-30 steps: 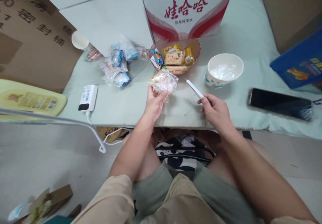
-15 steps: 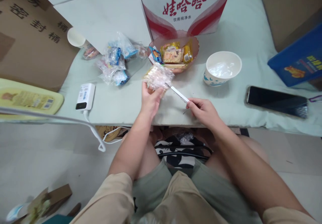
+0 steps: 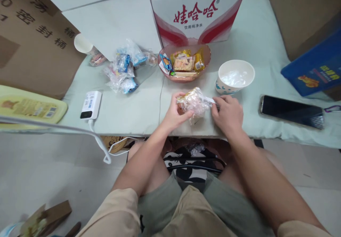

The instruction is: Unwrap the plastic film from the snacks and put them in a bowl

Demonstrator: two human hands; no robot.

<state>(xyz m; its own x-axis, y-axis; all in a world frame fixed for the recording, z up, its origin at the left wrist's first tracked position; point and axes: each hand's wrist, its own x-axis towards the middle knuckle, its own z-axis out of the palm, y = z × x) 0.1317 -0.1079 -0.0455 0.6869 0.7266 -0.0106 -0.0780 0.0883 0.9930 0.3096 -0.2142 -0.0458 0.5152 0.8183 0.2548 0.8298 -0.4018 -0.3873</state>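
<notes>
My left hand [image 3: 175, 113] is closed on a snack in a clear crinkled wrapper [image 3: 194, 101], holding it just above the table near its front edge. My right hand [image 3: 228, 113] is closed round a thin white utility knife [image 3: 211, 101], whose tip lies against the wrapper's right side. Both hands meet in front of a pink bowl [image 3: 184, 74] filled with wrapped snacks. A white paper bowl [image 3: 235, 76] with clear plastic inside stands right beside my right hand.
A pile of empty clear wrappers [image 3: 123, 70] lies at the left, with a white power bank [image 3: 91, 104] and its cable nearer the edge. A black phone [image 3: 292, 110] lies at the right. A red-and-white carton [image 3: 198, 11], brown cardboard boxes and a paper cup [image 3: 83, 44] stand behind.
Both hands moved right and toward me with the wrapped snack. My right hand closed in, bringing the knife from beside the wrapper up against it.
</notes>
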